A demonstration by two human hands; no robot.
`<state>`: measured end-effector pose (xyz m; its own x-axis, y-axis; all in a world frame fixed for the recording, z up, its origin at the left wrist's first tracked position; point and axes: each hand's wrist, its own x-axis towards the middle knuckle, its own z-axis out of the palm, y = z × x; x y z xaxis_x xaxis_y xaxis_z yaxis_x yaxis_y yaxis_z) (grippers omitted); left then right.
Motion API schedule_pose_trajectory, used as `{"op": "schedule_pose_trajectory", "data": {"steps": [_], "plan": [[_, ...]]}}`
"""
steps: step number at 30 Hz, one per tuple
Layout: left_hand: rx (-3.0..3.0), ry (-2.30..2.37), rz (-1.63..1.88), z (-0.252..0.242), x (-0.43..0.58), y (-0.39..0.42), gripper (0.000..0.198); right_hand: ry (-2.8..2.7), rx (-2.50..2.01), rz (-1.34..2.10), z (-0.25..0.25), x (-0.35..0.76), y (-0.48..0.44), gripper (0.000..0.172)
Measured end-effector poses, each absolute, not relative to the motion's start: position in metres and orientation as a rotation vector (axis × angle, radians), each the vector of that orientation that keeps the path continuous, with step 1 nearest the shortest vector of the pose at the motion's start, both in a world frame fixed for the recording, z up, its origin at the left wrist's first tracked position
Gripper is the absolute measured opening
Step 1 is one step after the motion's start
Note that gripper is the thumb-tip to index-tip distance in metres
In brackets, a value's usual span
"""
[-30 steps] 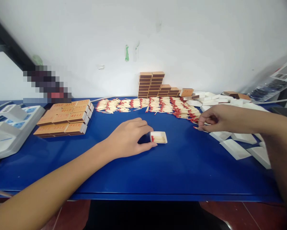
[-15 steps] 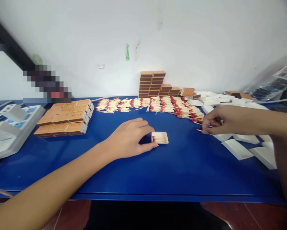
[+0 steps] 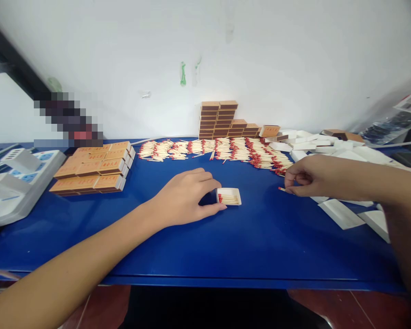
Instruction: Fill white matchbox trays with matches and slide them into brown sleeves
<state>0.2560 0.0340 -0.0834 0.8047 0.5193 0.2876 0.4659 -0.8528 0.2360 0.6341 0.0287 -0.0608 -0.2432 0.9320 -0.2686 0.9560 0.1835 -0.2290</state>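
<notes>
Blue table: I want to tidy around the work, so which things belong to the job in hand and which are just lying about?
Likely in the job:
small white tray, held by the left hand
match in the right hand
loose matches along the back
pile of white trays, right
orange matchboxes, left

Probably just lying about:
power strip, left
plastic package, right

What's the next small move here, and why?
Probably bring the right hand leftward to the white tray: it pinches a match, the left hand holds the tray's end, and the matches inside have red heads pointing left too.
</notes>
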Motion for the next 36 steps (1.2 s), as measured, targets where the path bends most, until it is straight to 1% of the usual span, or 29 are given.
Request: {"op": "schedule_pose_trajectory", "data": {"steps": [4,8,11,13,20,29,33,36], "plan": [[2.838,0.783,0.519,-0.084,0.257,0.034,0.032,2.337,1.810,-0.580,-0.059,0.616,0.024,0.030],[2.843,0.781,0.527,-0.084,0.259,0.034,0.031,2.565,1.718,-0.740,-0.050,0.585,0.015,0.036],[2.837,0.761,0.520,-0.084,0.261,0.033,0.032,2.752,1.601,-0.952,-0.048,0.558,0.007,0.027],[2.833,0.753,0.520,-0.084,0.262,0.033,0.034,2.811,1.597,-1.011,-0.051,0.544,0.005,0.021],[2.830,0.762,0.531,-0.084,0.263,0.032,0.032,2.945,1.669,-0.794,-0.064,0.528,0.010,0.025],[2.832,0.766,0.516,-0.084,0.264,0.033,0.031,2.982,1.681,-0.702,-0.067,0.517,0.002,0.025],[2.837,0.767,0.540,-0.085,0.264,0.033,0.031,2.958,1.683,-0.734,-0.062,0.525,0.001,0.030],[2.837,0.770,0.539,-0.086,0.263,0.034,0.032,2.835,1.555,-0.841,-0.057,0.537,0.000,0.028]]}}
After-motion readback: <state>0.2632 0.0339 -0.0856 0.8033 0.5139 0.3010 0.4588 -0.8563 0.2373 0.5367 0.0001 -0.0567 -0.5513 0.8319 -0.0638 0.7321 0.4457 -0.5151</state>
